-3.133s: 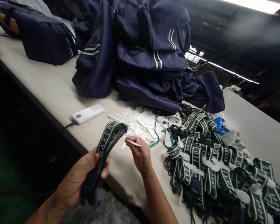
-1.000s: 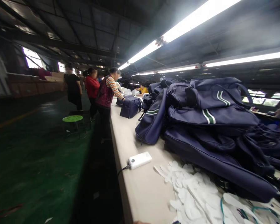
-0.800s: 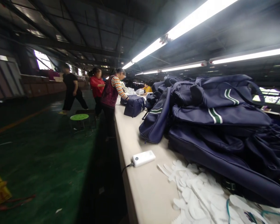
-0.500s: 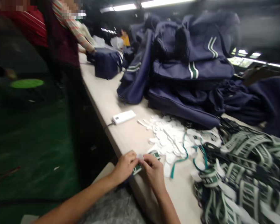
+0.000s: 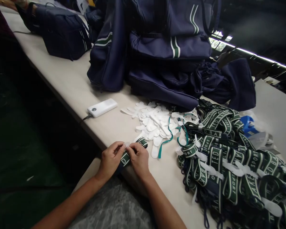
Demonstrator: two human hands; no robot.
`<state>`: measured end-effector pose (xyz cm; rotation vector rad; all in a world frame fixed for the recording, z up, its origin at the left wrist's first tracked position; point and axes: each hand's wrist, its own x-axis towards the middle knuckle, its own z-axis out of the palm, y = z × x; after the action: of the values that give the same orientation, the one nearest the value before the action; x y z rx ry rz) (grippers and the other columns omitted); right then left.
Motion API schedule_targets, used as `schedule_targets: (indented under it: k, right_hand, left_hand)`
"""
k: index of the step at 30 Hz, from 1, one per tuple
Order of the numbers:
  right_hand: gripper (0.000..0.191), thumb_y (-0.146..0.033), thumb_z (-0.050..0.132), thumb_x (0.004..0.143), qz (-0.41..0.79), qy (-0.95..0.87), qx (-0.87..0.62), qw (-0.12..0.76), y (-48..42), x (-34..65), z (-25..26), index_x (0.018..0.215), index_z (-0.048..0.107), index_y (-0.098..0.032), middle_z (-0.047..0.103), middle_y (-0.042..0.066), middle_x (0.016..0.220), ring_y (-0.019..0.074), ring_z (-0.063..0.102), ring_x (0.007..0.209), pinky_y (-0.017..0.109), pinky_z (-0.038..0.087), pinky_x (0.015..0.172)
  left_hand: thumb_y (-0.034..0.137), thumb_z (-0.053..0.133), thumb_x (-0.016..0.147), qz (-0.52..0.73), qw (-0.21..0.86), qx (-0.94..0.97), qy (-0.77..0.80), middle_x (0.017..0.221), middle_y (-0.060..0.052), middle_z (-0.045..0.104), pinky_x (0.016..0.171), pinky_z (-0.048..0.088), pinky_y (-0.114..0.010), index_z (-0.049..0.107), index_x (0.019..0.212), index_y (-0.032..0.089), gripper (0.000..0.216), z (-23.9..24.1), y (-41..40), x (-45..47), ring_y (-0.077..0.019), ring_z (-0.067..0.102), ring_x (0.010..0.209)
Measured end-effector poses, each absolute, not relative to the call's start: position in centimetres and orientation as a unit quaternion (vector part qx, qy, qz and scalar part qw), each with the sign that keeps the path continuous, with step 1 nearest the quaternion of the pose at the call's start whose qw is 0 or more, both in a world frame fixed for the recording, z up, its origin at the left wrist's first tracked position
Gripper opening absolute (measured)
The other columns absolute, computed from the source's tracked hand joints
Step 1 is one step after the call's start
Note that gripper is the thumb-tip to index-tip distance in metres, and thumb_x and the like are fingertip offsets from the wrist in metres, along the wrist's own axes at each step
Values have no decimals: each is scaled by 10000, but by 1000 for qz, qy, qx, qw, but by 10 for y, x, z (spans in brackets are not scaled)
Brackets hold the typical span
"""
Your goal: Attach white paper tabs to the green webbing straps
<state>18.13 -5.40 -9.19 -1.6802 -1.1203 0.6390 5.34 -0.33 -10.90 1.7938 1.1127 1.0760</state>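
Pale counter (image 5: 116, 127) bordered by dark floor (image 5: 11, 168) at eight o'clock
A white tab (image 5: 127, 144) is pinched by closed left fingers (image 5: 118, 147) and right fingers (image 5: 136, 148).

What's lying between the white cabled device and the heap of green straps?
In the head view, a loose pile of white tabs lies between them, with teal cords on the side nearer the heap of green straps.

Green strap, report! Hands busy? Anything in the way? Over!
Left hand and right hand: pinching white tab. Green strap: under it, at edge of table. White tab pile: just beyond, seemingly not blocking.
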Motion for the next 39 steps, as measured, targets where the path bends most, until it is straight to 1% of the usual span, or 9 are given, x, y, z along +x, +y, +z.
schedule_targets:
  k: [5, 10, 13, 19, 22, 26, 29, 32, 39]
  right_hand:
    - [206, -332, 625, 855, 258, -440, -719, 472, -50, 180, -92, 700, 667, -203, 656, -6, 704, 160, 581, 679, 269, 448, 686]
    - [162, -282, 622, 781, 302, -392, -709, 502, -47, 182, -90, 645, 633, -197, 628, -26, 637, 144, 553, 609, 251, 445, 617]
    - [164, -277, 642, 742, 329, -362, -703, 517, -46, 183, -88, 612, 591, -190, 608, -32, 605, 134, 528, 573, 247, 431, 589]
    - [159, -277, 655, 744, 339, -363, -681, 538, -47, 184, -90, 633, 589, -185, 584, -34, 604, 127, 492, 573, 246, 411, 581]
    - [143, -266, 642, 757, 324, -376, -688, 529, -48, 183, -91, 650, 585, -189, 583, -34, 621, 129, 492, 575, 249, 400, 585]
    - [47, -237, 632, 766, 270, -401, -724, 492, -48, 179, -92, 789, 604, -207, 609, -38, 697, 143, 529, 612, 257, 408, 615]
    - [101, -239, 608, 816, 238, -441, -739, 450, -47, 176, -93, 880, 685, -230, 687, -23, 762, 164, 599, 680, 284, 437, 697]
    - [128, -233, 605, 840, 222, -453, -738, 447, -47, 175, -96, 834, 732, -239, 741, -8, 827, 178, 651, 757, 295, 457, 759]
    - [101, -259, 667, 815, 262, -425, -687, 528, -54, 174, -98, 753, 736, -219, 719, -13, 722, 171, 641, 675, 275, 488, 680]
  left_hand:
    - [307, 579, 960, 452, 316, 736, 393, 852, -25, 715, 678, 533, -209, 676, 928, 171, 170, -108, -4, 54, -151, 681, 740]
    - [156, 585, 940, 484, 226, 795, 288, 914, -48, 755, 846, 586, -245, 721, 975, 182, 143, -111, 2, 50, -173, 726, 852]
    - [77, 592, 911, 504, 177, 812, 235, 945, -57, 770, 852, 602, -234, 740, 1004, 190, 209, -117, 8, 46, -175, 743, 864]
    - [67, 606, 905, 502, 157, 830, 185, 945, -53, 768, 813, 617, -213, 732, 1027, 194, 217, -112, 13, 41, -161, 746, 833]
    - [51, 602, 908, 493, 173, 828, 202, 911, -60, 748, 803, 614, -211, 715, 995, 166, 183, -109, 10, 39, -151, 734, 828]
    - [62, 621, 901, 492, 197, 818, 223, 917, -62, 747, 815, 615, -225, 723, 968, 168, 162, -117, 5, 37, -158, 732, 845]
    - [126, 640, 903, 487, 222, 810, 237, 950, -63, 765, 852, 618, -256, 748, 953, 193, 137, -123, 5, 34, -182, 743, 869]
    - [217, 613, 928, 459, 284, 799, 265, 930, -69, 766, 880, 610, -285, 747, 918, 189, 138, -119, 6, 32, -196, 741, 873]
    - [470, 555, 937, 332, 507, 723, 331, 791, -29, 750, 643, 617, -243, 710, 990, 181, 332, -96, 20, 29, -184, 726, 662]
